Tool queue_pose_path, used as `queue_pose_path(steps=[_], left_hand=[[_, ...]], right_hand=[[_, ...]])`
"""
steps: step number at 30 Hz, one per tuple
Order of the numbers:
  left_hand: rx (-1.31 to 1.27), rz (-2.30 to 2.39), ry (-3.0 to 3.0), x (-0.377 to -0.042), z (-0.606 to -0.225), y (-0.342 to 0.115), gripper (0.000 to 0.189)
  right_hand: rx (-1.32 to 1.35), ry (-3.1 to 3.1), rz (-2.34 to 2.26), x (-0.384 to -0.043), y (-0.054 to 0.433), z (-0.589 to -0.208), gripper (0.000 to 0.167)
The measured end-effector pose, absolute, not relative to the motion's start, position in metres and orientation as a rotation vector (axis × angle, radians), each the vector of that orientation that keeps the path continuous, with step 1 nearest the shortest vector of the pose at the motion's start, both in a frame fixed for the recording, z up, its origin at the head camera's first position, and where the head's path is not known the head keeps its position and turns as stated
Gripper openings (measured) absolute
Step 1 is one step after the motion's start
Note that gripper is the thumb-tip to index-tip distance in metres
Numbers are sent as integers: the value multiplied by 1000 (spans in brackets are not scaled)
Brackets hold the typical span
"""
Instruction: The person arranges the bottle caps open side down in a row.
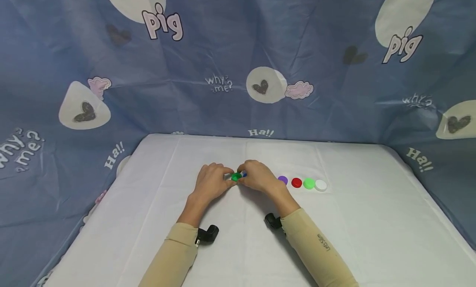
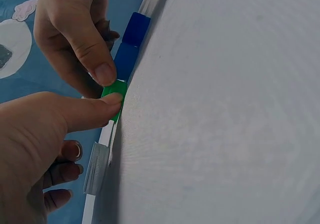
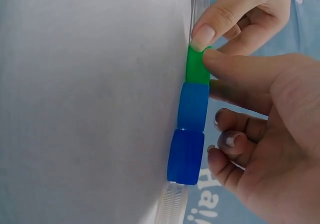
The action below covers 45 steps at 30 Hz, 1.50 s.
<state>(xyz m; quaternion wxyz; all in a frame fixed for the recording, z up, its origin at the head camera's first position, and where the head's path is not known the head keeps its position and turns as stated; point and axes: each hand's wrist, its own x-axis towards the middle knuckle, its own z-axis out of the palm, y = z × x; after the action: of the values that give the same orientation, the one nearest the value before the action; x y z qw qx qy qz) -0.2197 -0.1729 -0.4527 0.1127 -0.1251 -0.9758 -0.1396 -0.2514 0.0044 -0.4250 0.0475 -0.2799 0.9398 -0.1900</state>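
Note:
Both hands meet at a green bottle cap on the white table. My left hand pinches it, thumb on the near side. From the other side my right hand pinches the same cap, its thumb tip close to the left thumb in the right wrist view. Lined up beside the green cap are a lighter blue cap and a dark blue cap. A clear ridged cap stands near the left fingers. In the head view the hands hide most of these caps.
Right of the hands, a purple cap, a red cap, a light green cap and a white cap continue the row on the white tablecloth. A blue printed curtain hangs behind the table.

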Motion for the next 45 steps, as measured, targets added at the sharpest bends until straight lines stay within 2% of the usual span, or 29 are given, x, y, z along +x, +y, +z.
queue_pose_path(steps=[16, 34, 45], left_hand=[[-438, -418, -2868, -223, -449, -172, 34], [-523, -499, -2753, -221, -438, -179, 29], [-586, -358, -2613, -219, -437, -177, 32]], right_hand=[[-867, 2868, -630, -254, 11, -425, 27], [-925, 2756, -927, -258, 20, -417, 23], [-838, 2617, -1099, -260, 30, -416, 29]])
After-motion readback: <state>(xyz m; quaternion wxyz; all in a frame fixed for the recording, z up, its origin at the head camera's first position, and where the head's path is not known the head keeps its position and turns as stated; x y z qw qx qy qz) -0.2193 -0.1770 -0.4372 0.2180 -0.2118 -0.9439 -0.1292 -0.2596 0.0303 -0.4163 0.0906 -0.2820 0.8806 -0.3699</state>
